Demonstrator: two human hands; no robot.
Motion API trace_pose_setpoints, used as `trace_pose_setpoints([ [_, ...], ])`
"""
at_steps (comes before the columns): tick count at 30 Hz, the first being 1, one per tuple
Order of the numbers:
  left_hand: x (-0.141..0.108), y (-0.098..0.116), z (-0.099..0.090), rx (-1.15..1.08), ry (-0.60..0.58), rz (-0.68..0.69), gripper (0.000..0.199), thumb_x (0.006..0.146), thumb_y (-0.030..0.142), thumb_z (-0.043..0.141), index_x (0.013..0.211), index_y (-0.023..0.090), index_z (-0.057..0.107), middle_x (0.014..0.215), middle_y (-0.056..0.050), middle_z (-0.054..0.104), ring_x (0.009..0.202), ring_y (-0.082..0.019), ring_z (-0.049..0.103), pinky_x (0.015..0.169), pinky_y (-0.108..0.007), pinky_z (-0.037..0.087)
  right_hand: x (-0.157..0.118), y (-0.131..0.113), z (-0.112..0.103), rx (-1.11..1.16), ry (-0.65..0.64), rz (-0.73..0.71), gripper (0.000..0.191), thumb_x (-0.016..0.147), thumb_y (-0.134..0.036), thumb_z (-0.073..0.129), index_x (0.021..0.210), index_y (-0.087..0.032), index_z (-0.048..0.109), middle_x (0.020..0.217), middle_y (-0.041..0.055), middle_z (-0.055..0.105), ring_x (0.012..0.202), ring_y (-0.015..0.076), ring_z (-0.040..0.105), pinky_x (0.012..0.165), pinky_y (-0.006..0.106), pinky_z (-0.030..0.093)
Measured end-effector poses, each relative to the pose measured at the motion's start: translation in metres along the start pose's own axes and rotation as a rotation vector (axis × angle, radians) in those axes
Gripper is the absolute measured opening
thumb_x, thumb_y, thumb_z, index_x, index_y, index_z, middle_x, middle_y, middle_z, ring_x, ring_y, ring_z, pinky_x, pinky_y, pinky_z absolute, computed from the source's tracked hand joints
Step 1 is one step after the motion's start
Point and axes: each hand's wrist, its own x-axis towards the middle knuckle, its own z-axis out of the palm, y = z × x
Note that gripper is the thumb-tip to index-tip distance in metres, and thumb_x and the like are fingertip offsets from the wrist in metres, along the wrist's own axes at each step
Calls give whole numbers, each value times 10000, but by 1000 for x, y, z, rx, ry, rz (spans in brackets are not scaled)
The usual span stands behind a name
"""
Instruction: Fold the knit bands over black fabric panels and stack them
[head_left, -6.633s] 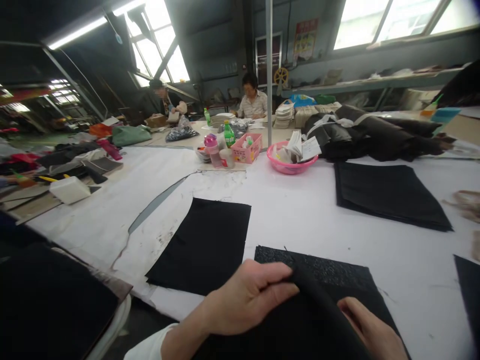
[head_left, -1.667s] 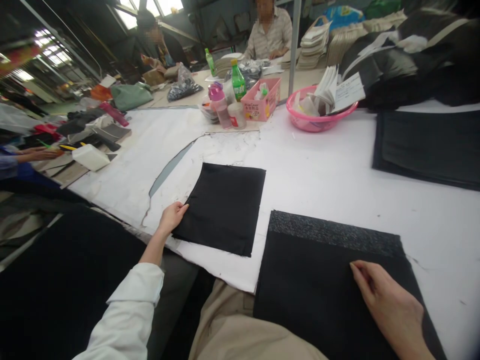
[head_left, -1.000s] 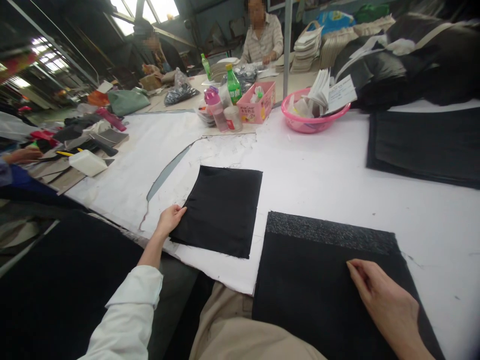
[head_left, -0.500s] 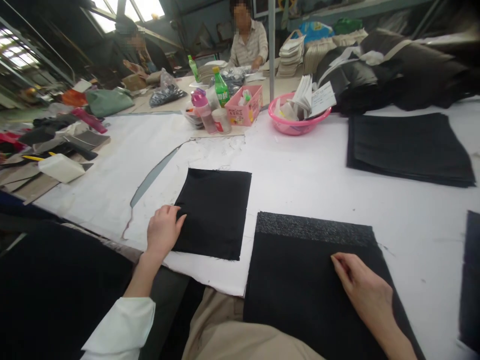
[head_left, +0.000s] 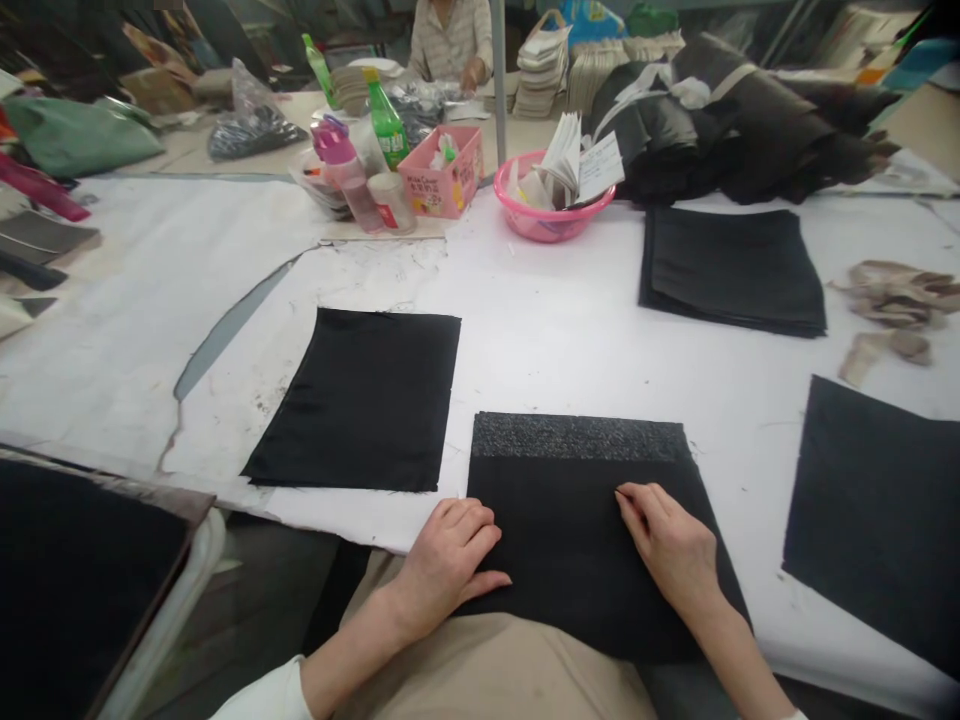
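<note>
In front of my lap lies a stack of black fabric pieces, with a speckled grey strip along the far edge. My left hand rests on its left edge, palm down, thumb apart from the fingers. Over the middle of the same fabric, the thumb and fingertips of my right hand are pinched together. What the pinch holds, if anything, is too small to make out. Another black fabric stack lies flat to the left, beyond my left hand.
More black fabric lies at the right and in a stack farther back. A pink basin, a pink box and bottles stand at the table's far side. Crumpled beige strips lie at right. Across the table sits a person.
My left hand has left the left fabric stack and come right onto the stack before me. My right hand keeps its pinch. The view has turned right and downward.
</note>
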Motion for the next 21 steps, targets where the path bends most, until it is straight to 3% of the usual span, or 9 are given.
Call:
trace_pose_setpoints([
  [5, 0, 5, -3, 2, -36, 2, 533, 716, 596, 717, 1064, 208, 607, 1049, -96, 633, 1013, -281, 592, 875, -449, 486, -2, -7, -13, 46, -82, 15, 234, 981, -370, 466, 1059, -202, 608, 855, 22, 645, 754, 128, 625, 645, 233, 454],
  [8, 6, 8, -5, 45, -68, 1, 679, 587, 685, 743, 1054, 209, 612, 1024, -103, 623, 955, -292, 593, 822, -452, 491, -2, -27, -22, 76, -168, -92, 288, 938, -396, 546, 1164, -224, 593, 1032, 61, 655, 939, 183, 628, 787, 300, 503],
  [11, 8, 12, -2, 125, -99, -11, 731, 531, 666, 800, 1074, 216, 607, 1036, -108, 618, 943, -300, 592, 805, -453, 492, -8, -47, -22, 125, -275, -276, 447, 831, -413, 691, 1239, -269, 579, 1267, 72, 595, 1182, 253, 549, 1002, 433, 456],
  [14, 2, 12, 8, 265, -105, 1, 577, 651, 450, 842, 1128, 237, 598, 1144, -118, 609, 1064, -315, 576, 897, -471, 471, -20, -53, -14, 114, -337, -348, 682, 757, -373, 767, 1375, -303, 486, 1454, 65, 463, 1354, 281, 412, 1128, 507, 345],
  [17, -7, 10, 21, 402, -37, 46, 347, 848, 206, 663, 1184, 245, 589, 1268, -104, 577, 1209, -275, 520, 1033, -456, 402, -32, -51, -5, 19, -347, -293, 857, 732, -271, 776, 1476, -313, 353, 1542, 66, 347, 1415, 287, 327, 1156, 513, 306],
  [21, -16, 4, 31, 475, 55, 88, 317, 934, 138, 506, 1236, 211, 567, 1271, -80, 578, 1250, -241, 489, 1085, -446, 361, -43, -48, -2, -124, -315, -220, 873, 765, -64, 622, 1516, -328, 262, 1586, 49, 264, 1445, 276, 272, 1178, 502, 266],
])
